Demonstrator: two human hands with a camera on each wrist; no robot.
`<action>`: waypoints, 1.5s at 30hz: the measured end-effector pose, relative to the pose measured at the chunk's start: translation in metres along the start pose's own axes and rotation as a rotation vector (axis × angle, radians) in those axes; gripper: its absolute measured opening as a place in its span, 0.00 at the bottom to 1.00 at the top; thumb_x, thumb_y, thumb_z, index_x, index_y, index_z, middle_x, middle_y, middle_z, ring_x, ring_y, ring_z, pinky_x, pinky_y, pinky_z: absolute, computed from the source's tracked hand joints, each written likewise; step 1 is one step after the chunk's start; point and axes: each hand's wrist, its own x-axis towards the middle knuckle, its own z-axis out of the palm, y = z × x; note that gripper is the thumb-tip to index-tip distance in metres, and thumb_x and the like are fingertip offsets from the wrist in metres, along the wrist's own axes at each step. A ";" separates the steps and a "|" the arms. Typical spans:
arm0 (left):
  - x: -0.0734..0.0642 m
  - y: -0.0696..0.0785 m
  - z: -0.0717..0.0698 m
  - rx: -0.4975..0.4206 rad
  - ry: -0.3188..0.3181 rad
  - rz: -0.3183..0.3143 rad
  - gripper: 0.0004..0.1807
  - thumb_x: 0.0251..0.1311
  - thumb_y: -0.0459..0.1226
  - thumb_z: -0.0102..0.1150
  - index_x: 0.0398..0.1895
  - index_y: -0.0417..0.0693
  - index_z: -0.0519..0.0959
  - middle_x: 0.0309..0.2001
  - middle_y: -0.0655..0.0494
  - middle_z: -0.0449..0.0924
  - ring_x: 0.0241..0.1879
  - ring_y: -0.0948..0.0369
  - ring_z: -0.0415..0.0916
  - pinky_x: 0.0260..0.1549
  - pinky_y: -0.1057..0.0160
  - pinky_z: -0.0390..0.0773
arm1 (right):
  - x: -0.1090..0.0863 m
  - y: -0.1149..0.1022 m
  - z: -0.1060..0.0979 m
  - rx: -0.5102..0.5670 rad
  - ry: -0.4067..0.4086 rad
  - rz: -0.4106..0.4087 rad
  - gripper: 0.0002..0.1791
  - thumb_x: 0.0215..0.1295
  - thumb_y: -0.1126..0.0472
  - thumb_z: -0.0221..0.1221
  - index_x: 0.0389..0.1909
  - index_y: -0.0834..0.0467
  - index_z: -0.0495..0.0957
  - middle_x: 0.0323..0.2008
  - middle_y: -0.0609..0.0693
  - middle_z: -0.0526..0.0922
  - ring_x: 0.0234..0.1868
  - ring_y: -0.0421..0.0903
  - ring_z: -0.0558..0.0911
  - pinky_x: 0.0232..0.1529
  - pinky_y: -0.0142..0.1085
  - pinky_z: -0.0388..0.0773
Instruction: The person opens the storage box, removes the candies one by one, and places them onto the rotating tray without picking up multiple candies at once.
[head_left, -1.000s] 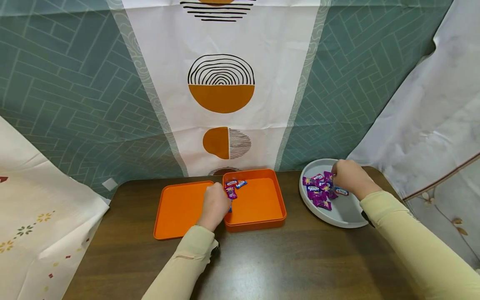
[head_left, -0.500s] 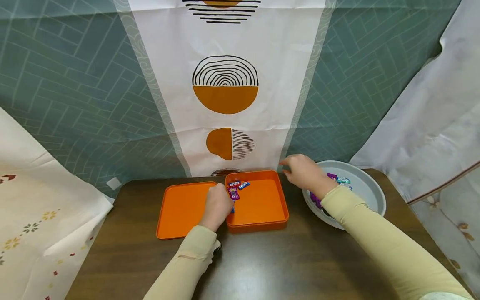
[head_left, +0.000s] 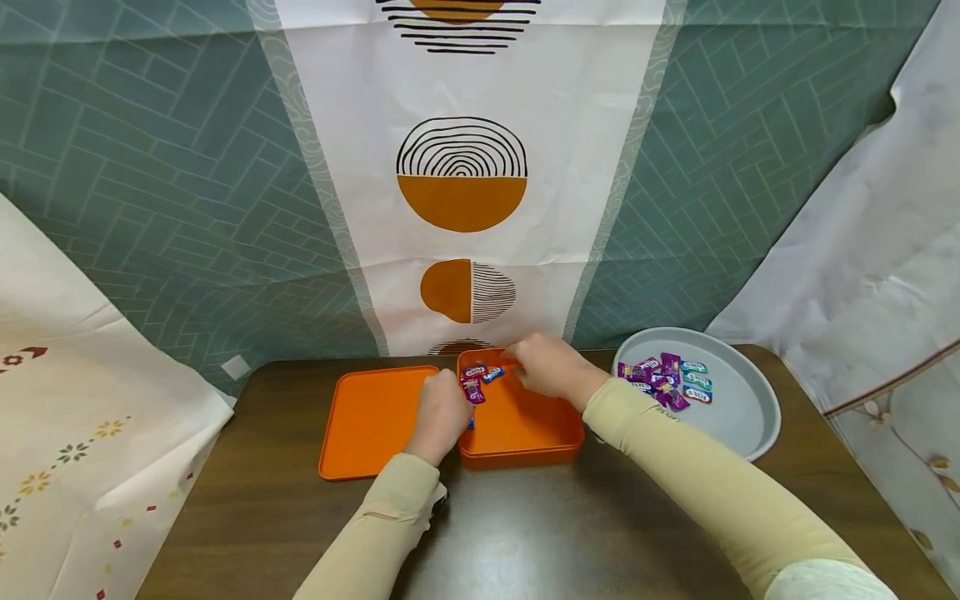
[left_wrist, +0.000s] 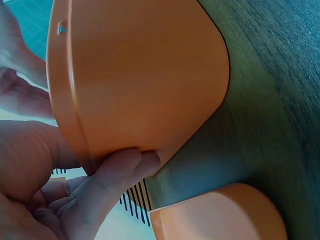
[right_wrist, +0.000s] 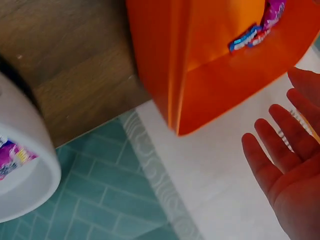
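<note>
The orange box [head_left: 525, 429] stands open-topped near the far edge of the table. My left hand [head_left: 442, 412] grips its left side, with fingertips against the outer wall in the left wrist view. Several small wrapped sweets lie in the box along its left side, among them a purple sweet [head_left: 473, 391] and a blue sweet [head_left: 492, 375]. Over the box's back part hangs my right hand [head_left: 551, 367]. In the right wrist view its fingers [right_wrist: 287, 152] are fairly straight and spread, with nothing visible between them.
To the right stands a round grey plate [head_left: 738, 417] with several purple, red and teal wrapped sweets on its left half. A flat orange tray or lid [head_left: 371, 425] lies left of the box. A patterned cloth [head_left: 637, 250] hangs behind the brown table [head_left: 510, 533].
My right hand has moved left from the grey plate to over the orange box, uncovering the sweets on the plate. My left hand keeps its grip on the box.
</note>
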 end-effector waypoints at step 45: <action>0.001 -0.001 0.000 0.014 0.003 0.016 0.15 0.41 0.33 0.69 0.32 0.36 0.75 0.26 0.45 0.80 0.23 0.53 0.78 0.24 0.58 0.83 | 0.029 -0.025 0.048 -0.102 -0.232 0.016 0.10 0.57 0.58 0.64 0.39 0.56 0.80 0.35 0.50 0.84 0.35 0.46 0.82 0.50 0.38 0.80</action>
